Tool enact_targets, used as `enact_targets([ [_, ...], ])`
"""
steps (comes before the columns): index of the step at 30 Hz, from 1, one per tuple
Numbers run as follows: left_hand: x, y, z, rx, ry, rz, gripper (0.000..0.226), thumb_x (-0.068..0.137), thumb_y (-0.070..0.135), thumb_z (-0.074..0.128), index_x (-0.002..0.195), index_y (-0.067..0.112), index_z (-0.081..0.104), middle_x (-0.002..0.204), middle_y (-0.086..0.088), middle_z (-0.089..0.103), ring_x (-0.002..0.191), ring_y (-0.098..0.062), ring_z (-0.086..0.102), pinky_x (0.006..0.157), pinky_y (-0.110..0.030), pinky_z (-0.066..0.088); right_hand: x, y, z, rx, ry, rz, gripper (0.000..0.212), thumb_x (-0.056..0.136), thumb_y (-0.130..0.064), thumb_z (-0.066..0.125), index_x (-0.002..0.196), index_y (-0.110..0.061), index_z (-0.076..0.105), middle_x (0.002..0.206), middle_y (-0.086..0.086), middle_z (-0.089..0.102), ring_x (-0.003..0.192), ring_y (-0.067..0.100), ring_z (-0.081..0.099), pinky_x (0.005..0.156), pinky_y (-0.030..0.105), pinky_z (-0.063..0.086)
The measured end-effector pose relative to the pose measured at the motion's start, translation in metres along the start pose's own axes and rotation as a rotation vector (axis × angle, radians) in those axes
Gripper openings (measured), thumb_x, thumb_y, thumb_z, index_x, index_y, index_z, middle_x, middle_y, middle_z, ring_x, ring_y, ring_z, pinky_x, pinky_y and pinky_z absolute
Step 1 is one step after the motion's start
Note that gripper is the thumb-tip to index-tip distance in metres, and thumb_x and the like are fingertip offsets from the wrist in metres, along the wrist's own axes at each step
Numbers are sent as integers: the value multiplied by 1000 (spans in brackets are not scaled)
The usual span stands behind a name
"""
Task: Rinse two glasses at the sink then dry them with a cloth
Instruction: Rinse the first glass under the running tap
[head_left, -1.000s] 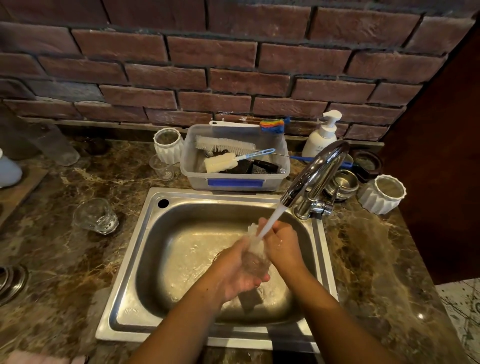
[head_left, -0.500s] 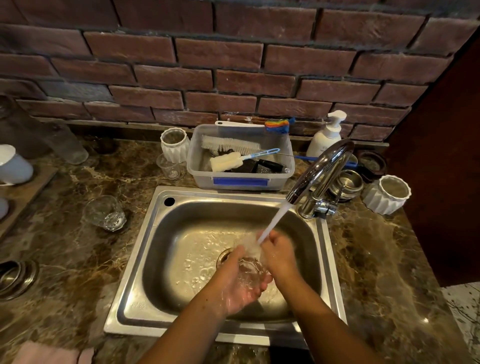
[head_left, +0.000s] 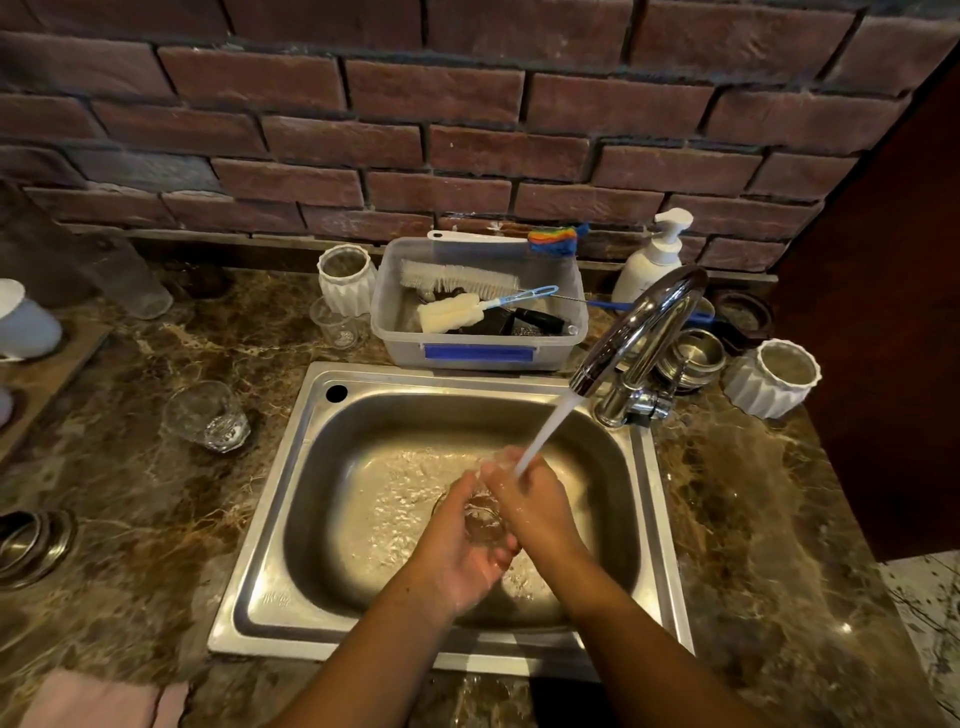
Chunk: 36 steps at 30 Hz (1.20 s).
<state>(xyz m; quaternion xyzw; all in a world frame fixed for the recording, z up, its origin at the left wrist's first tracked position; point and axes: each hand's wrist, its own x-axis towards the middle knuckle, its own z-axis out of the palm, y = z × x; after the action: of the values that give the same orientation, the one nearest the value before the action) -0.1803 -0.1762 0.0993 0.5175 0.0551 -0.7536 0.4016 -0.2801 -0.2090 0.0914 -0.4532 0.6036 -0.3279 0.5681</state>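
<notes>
Two hands over one sink (head_left: 291, 519), together around one glass (head_left: 484, 517): left hand (head_left: 462, 545) cupped under it with fingers wrapped round the base, right hand (head_left: 530, 501) pressed against its far side, clamping it between the palms. One stream of water (head_left: 545, 434) falling from one tap (head_left: 636, 332), up and right of the hands, onto the top of the right hand. A second glass (head_left: 205, 415) standing on the counter (head_left: 130, 519), well to the left of the hands and apart from them. A third, smaller tumbler (head_left: 337, 327) further up and left, just beside one tub (head_left: 480, 306) holding two brushes, a bristle one (head_left: 457, 278) and a sponge one (head_left: 452, 312). Two white ribbed pots: one (head_left: 345, 278) touching the tub's left end, one (head_left: 774, 376) far right of the hands. One soap pump bottle (head_left: 654, 260) behind the tap. One stack of steel bowls (head_left: 691, 356) right of the tap. One pink cloth (head_left: 93, 699) at the near edge, down and left of the left forearm. Against half a second ago: same grip on the glass, hands a little tighter together and slightly right in the basin; stream now striking the right hand rather than the glass rim; second glass unmoved on the counter.
</notes>
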Motion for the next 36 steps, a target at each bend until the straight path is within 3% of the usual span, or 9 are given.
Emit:
enact_targets([
  [2,0,-1,-4,44,-1,-48,57,96,55,56,114,2,65,79,-16,67,52,-19,58,43,-23,44,7,0,-1,-69,76,11,17,94,-40,62,95,-23,65,86,1,70,81,18,70,65,26,54],
  [7,4,6,-9,270,24,31,54,103,51,45,119,2,61,97,-19,72,60,-22,68,47,-28,53,24,-9,-10,29,51,98,15,99,-19,59,90,-9,68,77,-2,64,80,15,63,58,13,49],
  [13,1,12,-4,433,-52,22,74,73,72,72,119,14,68,106,-15,70,85,-23,66,68,-32,58,17,-14,-11,-242,68,-6,34,100,-40,52,75,-22,67,73,-1,68,70,12,67,63,26,54],
  [15,0,7,-1,346,-62,58,67,77,69,72,119,17,70,109,-15,72,88,-23,68,69,-33,59,12,-11,-12,-221,47,-50,28,99,-41,54,88,-20,69,79,0,70,74,13,68,65,27,58],
  [17,0,2,3,139,-42,47,58,89,60,63,124,13,65,105,-17,67,71,-20,63,55,-28,53,4,-5,-11,-119,6,-58,20,98,-39,57,100,-22,66,86,1,69,76,11,67,64,21,55],
  [21,1,-5,-1,52,-50,-22,59,96,57,55,128,8,60,91,-17,64,57,-19,55,44,-24,41,6,7,-9,8,129,-26,11,99,-26,57,92,-23,65,88,7,69,83,20,66,69,30,54],
  [24,3,-4,-7,240,-78,-5,64,98,57,47,127,1,59,99,-23,70,71,-27,66,51,-30,52,18,5,-17,-132,157,-7,27,100,-13,52,80,-22,68,84,3,70,84,23,68,72,31,55],
  [29,3,0,3,385,10,72,62,90,63,56,117,8,66,102,-24,71,84,-31,67,64,-34,57,21,-12,-19,-235,74,-39,32,101,-28,54,73,-21,68,72,7,70,59,13,60,60,35,51],
  [36,-5,-1,6,-10,-27,53,54,96,54,56,122,7,65,84,-14,70,65,-22,60,56,-29,45,1,-1,-4,35,126,-77,15,94,-37,63,99,-23,67,88,0,72,84,14,71,71,27,58],
])
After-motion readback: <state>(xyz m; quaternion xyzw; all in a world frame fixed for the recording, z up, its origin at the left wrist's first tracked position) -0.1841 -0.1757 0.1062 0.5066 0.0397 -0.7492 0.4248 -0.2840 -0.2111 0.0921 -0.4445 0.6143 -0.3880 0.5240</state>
